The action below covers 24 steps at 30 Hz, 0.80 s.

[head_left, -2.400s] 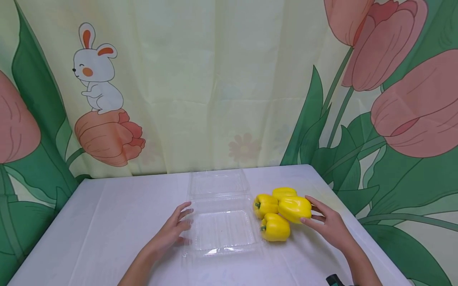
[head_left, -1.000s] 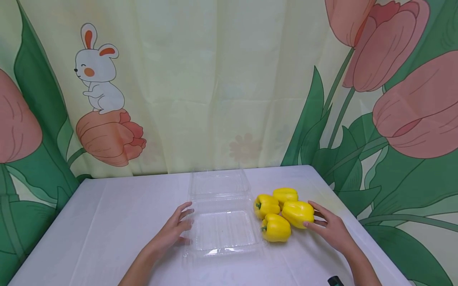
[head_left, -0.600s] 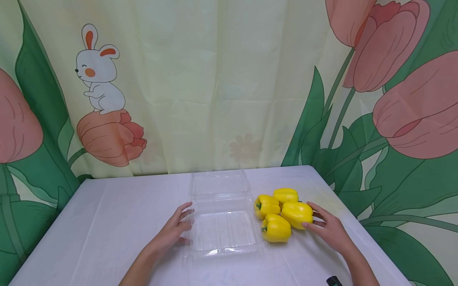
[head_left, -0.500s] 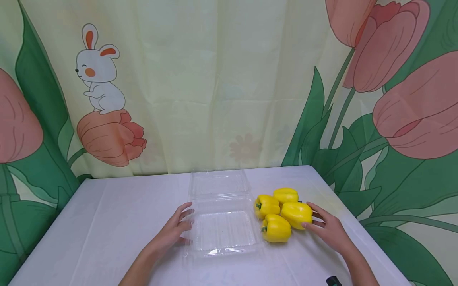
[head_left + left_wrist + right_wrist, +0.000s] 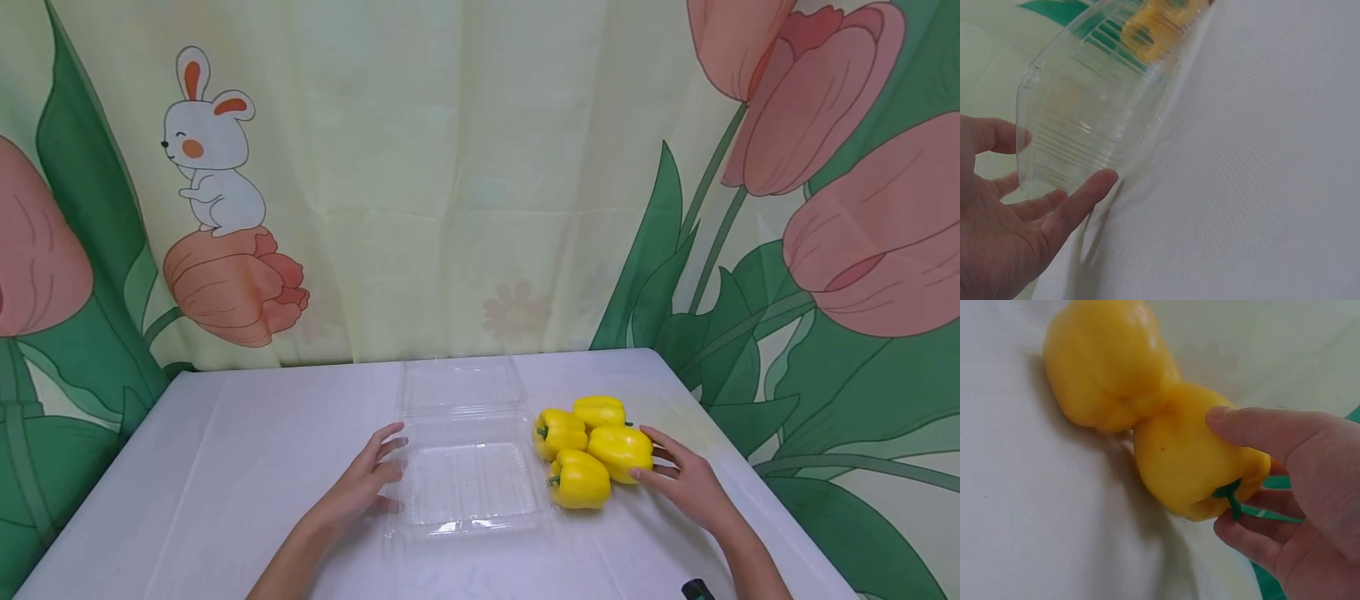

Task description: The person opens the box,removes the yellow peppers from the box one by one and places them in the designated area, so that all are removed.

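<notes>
My left hand (image 5: 358,485) is at the left side of a clear plastic clamshell container (image 5: 472,483), its lid (image 5: 459,385) folded back flat behind. In the left wrist view the fingers and thumb (image 5: 1088,197) lie loosely spread along the container's wall (image 5: 1072,140). To the right sit several yellow bell peppers in a cluster. My right hand (image 5: 690,482) holds the nearest-right bell pepper (image 5: 621,454), thumb on one side and fingers on the other, beside the green stem (image 5: 1230,492). Other bell peppers (image 5: 559,433) touch or nearly touch it, including one in front (image 5: 581,480).
A white cloth covers the table (image 5: 247,467). Behind it hangs a curtain (image 5: 390,167) printed with tulips and a rabbit. A small dark object (image 5: 697,589) shows at the bottom edge near my right forearm.
The bell pepper in my right hand has come down toward me and turned, so its stem now shows at the upper right. The left hand and container have stayed put.
</notes>
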Each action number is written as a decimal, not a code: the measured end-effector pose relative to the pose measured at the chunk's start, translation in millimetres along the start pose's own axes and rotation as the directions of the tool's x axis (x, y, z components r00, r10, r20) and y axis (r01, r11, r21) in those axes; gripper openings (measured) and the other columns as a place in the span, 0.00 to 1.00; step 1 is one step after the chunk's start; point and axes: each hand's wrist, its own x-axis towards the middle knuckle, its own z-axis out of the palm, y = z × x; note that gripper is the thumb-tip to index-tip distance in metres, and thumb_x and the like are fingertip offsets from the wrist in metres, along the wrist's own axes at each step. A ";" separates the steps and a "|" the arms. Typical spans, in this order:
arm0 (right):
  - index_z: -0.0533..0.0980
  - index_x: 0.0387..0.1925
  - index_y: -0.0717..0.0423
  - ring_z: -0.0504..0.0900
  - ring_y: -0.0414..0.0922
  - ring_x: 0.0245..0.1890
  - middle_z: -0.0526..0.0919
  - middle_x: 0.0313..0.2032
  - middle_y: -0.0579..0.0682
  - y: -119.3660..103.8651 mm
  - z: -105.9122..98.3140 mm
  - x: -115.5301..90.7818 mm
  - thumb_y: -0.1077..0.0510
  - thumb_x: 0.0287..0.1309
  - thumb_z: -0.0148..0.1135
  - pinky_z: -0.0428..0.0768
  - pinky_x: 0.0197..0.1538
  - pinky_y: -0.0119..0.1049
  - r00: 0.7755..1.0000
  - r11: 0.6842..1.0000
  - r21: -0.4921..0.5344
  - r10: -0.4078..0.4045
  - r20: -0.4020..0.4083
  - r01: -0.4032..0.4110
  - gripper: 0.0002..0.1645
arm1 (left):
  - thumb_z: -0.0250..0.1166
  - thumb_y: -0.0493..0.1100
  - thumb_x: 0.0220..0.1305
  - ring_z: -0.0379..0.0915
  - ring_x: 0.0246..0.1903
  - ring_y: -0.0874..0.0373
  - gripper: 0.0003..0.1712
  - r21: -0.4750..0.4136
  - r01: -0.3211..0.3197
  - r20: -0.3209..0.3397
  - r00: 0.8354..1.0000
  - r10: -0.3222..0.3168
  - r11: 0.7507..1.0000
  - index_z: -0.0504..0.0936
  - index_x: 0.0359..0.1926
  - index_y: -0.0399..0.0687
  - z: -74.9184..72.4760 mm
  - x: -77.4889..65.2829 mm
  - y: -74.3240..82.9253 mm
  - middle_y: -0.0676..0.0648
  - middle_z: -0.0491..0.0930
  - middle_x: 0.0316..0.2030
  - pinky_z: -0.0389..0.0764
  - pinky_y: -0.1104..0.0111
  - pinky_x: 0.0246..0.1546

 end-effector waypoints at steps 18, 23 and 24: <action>0.55 0.73 0.55 0.70 0.64 0.63 0.61 0.70 0.64 6.2 3.2 2.9 0.40 0.54 0.67 0.79 0.57 0.48 0.999 1.000 -0.003 0.031 0.044 -0.031 0.52 | 0.52 0.38 0.67 0.54 0.69 0.36 0.37 0.008 0.007 -0.024 1.000 -0.007 1.000 0.51 0.73 0.58 1.3 1.8 -1.1 0.40 0.52 0.74 0.82 0.55 0.41; 0.55 0.73 0.54 0.69 0.64 0.64 0.60 0.70 0.64 7.7 4.1 3.6 0.39 0.53 0.67 0.79 0.57 0.49 0.998 0.999 -0.001 0.036 0.048 -0.036 0.53 | 0.52 0.38 0.67 0.55 0.68 0.36 0.37 0.012 0.018 -0.032 0.999 -0.018 1.000 0.51 0.73 0.58 1.3 3.3 -2.4 0.41 0.53 0.73 0.82 0.55 0.41; 0.55 0.73 0.54 0.69 0.64 0.64 0.60 0.70 0.64 8.0 4.2 3.9 0.39 0.53 0.67 0.79 0.57 0.49 0.998 0.999 -0.001 0.037 0.047 -0.037 0.53 | 0.51 0.38 0.67 0.55 0.68 0.36 0.37 0.013 0.018 -0.033 0.999 -0.018 1.000 0.51 0.73 0.58 1.3 3.6 -2.7 0.41 0.53 0.73 0.82 0.55 0.41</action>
